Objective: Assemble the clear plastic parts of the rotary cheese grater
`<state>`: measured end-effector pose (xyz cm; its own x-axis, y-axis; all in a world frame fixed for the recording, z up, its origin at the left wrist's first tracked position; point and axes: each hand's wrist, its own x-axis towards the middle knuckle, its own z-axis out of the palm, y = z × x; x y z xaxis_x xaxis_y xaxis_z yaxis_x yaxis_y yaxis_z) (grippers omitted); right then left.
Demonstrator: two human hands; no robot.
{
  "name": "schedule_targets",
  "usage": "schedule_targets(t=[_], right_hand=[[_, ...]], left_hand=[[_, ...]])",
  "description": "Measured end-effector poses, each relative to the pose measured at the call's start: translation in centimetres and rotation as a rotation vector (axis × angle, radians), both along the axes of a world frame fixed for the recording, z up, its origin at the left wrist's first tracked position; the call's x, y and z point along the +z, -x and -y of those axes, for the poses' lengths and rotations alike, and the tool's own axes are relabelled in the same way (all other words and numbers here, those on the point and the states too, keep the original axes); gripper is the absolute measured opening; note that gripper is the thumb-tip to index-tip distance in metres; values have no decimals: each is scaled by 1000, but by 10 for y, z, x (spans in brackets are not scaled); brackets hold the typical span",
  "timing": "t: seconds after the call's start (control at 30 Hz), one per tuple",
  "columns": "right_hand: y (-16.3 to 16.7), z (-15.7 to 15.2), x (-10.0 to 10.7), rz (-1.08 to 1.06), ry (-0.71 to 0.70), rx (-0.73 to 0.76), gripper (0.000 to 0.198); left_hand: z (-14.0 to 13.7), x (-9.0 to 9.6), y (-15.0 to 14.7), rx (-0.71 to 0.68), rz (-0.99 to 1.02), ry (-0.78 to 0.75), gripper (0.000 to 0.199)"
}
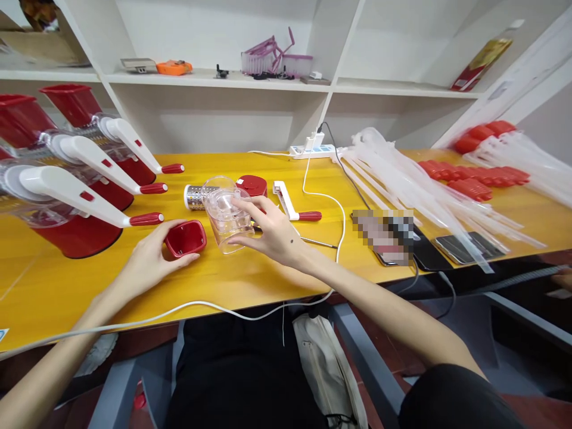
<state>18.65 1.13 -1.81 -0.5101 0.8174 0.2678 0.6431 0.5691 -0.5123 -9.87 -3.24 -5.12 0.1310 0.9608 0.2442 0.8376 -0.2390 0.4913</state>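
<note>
My left hand is wrapped round a small red plastic hopper, its opening turned toward me, low over the yellow table. To its right, my right hand grips a clear plastic grater housing between thumb and fingers. Behind the housing lie a metal grater drum with a white rim and a red base, both partly covered by it. A white crank handle with a red grip rests just beyond my right hand. Near my right wrist lies a thin metal screwdriver shaft.
Several assembled red-and-white rotary graters stand at left, cranks pointing inward. A white cable loops across the table from a power strip. Phones, clear plastic bags and red parts lie at right. White shelves rise behind.
</note>
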Motion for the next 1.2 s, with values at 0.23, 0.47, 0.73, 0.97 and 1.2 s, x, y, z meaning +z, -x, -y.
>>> schedule_targets(t=[0.23, 0.47, 0.73, 0.97, 1.2], right_hand=[[0, -18, 1, -27, -138, 151, 99], [5, -27, -3, -84, -178, 169, 96], [-36, -24, 39, -187, -210, 30, 86], [-105, -77, 96, -319, -194, -221, 107], [-127, -207, 57, -216, -209, -245, 109]], left_hand=[[1, -3, 0, -35, 66, -9, 81], [1, -5, -4, -48, 60, -15, 75], [-8, 33, -3, -50, 92, -56, 72], [-82, 104, -68, -194, 154, -103, 71], [-196, 128, -131, -263, 75, -47, 68]])
